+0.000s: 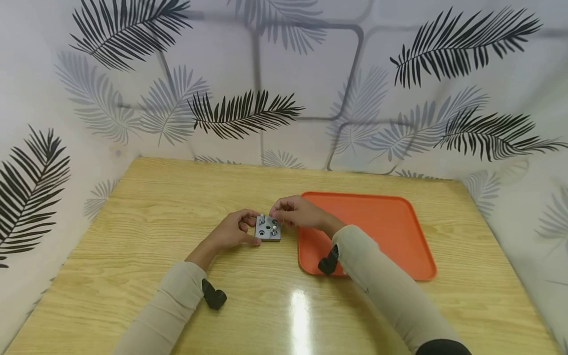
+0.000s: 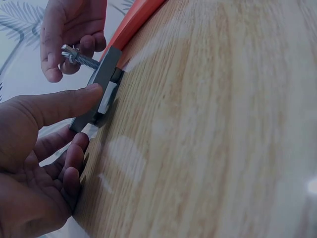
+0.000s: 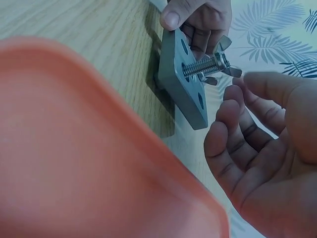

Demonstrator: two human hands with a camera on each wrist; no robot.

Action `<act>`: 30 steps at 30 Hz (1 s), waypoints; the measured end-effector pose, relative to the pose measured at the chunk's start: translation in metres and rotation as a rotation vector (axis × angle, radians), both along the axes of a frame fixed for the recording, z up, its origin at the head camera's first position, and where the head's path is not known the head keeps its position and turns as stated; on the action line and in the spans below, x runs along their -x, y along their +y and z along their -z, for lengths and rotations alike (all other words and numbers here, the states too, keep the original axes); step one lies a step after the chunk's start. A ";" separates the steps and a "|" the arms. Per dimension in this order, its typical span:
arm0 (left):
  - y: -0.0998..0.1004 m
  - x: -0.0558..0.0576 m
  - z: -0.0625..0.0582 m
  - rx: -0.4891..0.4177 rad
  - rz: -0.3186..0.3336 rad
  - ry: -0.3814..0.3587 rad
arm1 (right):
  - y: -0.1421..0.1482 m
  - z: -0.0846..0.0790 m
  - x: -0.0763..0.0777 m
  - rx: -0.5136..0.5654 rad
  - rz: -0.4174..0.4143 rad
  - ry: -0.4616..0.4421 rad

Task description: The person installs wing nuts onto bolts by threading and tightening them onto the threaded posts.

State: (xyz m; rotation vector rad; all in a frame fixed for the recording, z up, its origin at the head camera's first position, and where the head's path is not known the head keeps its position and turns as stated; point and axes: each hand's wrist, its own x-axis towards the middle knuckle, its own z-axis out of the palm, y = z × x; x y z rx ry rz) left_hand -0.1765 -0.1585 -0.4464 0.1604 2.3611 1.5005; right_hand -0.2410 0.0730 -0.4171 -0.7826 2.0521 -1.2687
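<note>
A square grey metal plate (image 1: 268, 237) with several holes stands a little above the wooden table, with dark parts under it. Two threaded bolts rise from it, each topped by a wing nut; one wing nut (image 3: 223, 44) shows in the right wrist view. My left hand (image 1: 232, 229) holds the plate by its left side, the thumb (image 2: 89, 96) against its near edge. At the plate's far right corner my right hand (image 1: 301, 213) hovers, fingers loosely bent, fingertips close to a wing nut. Nothing is visible between those fingertips; whether they touch the nut is unclear.
An orange-red tray (image 1: 368, 199) lies on the table (image 1: 191, 197) to the right, under my right forearm. Behind the table hangs a white backdrop (image 1: 306, 74) with leaf prints. Small black devices are strapped on both sleeves.
</note>
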 end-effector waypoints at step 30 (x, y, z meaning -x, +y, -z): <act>0.000 0.002 0.004 0.008 -0.010 0.005 | 0.006 0.005 -0.007 -0.004 -0.064 -0.034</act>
